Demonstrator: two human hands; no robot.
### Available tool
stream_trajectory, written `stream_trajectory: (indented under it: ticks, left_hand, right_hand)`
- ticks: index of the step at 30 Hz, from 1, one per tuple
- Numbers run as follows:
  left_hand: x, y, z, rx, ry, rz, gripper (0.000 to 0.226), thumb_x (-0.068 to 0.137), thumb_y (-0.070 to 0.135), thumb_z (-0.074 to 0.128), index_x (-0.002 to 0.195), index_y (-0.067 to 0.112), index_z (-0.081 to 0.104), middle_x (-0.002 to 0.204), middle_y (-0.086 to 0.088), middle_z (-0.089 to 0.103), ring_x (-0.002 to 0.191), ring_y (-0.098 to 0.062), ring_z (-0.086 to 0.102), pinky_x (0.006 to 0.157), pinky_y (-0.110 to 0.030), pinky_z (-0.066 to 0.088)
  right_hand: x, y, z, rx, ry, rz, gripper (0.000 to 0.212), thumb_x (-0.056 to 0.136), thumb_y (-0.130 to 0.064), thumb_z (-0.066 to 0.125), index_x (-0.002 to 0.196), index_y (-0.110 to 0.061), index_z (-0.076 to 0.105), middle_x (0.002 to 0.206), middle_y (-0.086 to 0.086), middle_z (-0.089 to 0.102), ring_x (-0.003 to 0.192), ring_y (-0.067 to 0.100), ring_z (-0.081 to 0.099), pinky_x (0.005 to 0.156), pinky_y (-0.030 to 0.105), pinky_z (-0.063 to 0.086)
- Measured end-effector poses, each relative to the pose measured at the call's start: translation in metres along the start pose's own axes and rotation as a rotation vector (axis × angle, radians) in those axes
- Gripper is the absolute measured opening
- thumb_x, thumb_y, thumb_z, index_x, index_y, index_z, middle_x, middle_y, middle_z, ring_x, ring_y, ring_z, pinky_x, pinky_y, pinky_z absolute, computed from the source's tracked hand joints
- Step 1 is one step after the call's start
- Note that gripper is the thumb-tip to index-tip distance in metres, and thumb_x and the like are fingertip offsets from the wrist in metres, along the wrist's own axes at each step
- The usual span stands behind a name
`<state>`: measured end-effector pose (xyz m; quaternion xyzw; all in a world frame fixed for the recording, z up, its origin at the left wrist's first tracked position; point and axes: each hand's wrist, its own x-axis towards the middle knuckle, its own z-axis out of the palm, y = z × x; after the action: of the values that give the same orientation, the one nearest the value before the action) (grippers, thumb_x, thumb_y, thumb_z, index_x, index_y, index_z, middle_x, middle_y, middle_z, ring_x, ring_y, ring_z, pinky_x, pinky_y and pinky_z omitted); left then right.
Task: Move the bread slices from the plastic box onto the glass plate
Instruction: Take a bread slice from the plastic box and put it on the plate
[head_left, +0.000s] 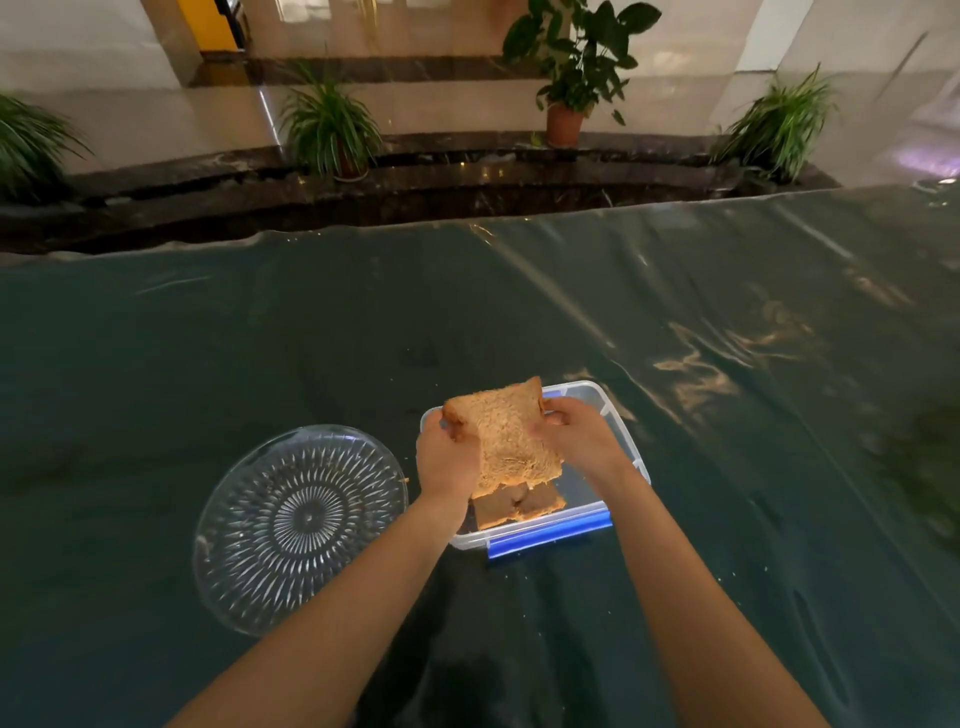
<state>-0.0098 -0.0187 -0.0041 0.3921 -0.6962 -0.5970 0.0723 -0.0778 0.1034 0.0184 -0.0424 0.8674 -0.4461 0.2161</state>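
Hands, left hand (445, 457) and right hand (582, 436), gripping bread slice (511, 436) above plastic box (597, 525)

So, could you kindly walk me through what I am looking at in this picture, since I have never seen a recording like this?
There is no machine here: a person wears a wide-angle camera on the head, so you look forward and down along their two bare forearms. The single picture comes from that head camera.

In front of them is a table under a dark green plastic cover. On it sits a clear plastic box with blue clips, and to its left a patterned glass plate, which has no bread on it.

The left hand and the right hand together hold one brown bread slice by its sides, lifted above the box. More bread remains in the box below it.

Beyond the table are potted plants on a shiny floor.
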Motion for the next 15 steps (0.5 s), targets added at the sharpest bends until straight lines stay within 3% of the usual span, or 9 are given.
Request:
stream_trajectory:
  ticks: [2, 4, 6, 8, 12, 15]
  left_hand:
    - [-0.002, 0.006, -0.014, -0.033, 0.007, -0.003, 0.042, 0.095, 0.023, 0.053, 0.136, 0.016, 0.047, 0.129, -0.005, 0.059, 0.118, -0.024, 0.059, 0.097, -0.037, 0.052]
    - [-0.001, 0.007, -0.030, -0.059, 0.033, -0.021, 0.053, 0.094, 0.020, 0.055, 0.144, 0.016, 0.038, 0.139, -0.006, 0.053, 0.127, -0.027, 0.053, 0.103, -0.040, 0.048]
    - [0.002, 0.004, -0.048, -0.063, 0.078, -0.015, 0.055, 0.094, 0.017, 0.055, 0.145, 0.015, 0.036, 0.138, -0.006, 0.054, 0.124, -0.024, 0.054, 0.098, -0.034, 0.048]
    - [0.005, -0.003, -0.069, -0.070, 0.125, 0.005, 0.049, 0.093, 0.014, 0.055, 0.140, 0.015, 0.043, 0.129, -0.004, 0.060, 0.109, -0.017, 0.058, 0.088, -0.028, 0.047]
    - [0.014, -0.024, -0.113, -0.085, 0.196, -0.010, 0.036, 0.091, 0.008, 0.052, 0.126, 0.013, 0.056, 0.119, -0.008, 0.067, 0.109, -0.027, 0.064, 0.094, -0.041, 0.051]
    - [0.021, -0.043, -0.145, -0.091, 0.296, -0.038, 0.037, 0.091, 0.007, 0.052, 0.127, 0.012, 0.056, 0.122, -0.005, 0.066, 0.110, -0.020, 0.062, 0.095, -0.030, 0.046]
  right_hand:
    - [-0.005, -0.012, 0.006, -0.002, 0.003, -0.016, 0.037, 0.088, -0.023, 0.060, 0.123, -0.012, 0.058, 0.126, 0.008, 0.063, 0.112, 0.026, 0.060, 0.096, 0.037, 0.050]
    - [-0.011, -0.024, 0.016, 0.011, -0.003, -0.029, 0.037, 0.088, -0.025, 0.060, 0.122, -0.012, 0.057, 0.124, 0.009, 0.062, 0.111, 0.026, 0.060, 0.098, 0.039, 0.050]
    - [-0.015, -0.034, 0.032, 0.016, -0.013, -0.047, 0.037, 0.088, -0.027, 0.060, 0.121, -0.011, 0.057, 0.122, 0.009, 0.062, 0.110, 0.025, 0.060, 0.097, 0.040, 0.050]
    - [-0.018, -0.044, 0.051, -0.003, -0.041, -0.060, 0.038, 0.088, -0.026, 0.060, 0.122, -0.010, 0.056, 0.123, 0.008, 0.061, 0.110, 0.025, 0.059, 0.096, 0.037, 0.050]
    - [-0.020, -0.061, 0.100, -0.026, -0.098, -0.089, 0.042, 0.086, -0.021, 0.062, 0.125, -0.009, 0.053, 0.124, 0.010, 0.060, 0.112, 0.025, 0.058, 0.095, 0.036, 0.049]
    - [-0.022, -0.068, 0.144, -0.077, -0.139, -0.123, 0.041, 0.085, -0.022, 0.063, 0.123, -0.007, 0.055, 0.121, 0.010, 0.062, 0.108, 0.025, 0.059, 0.092, 0.035, 0.049]
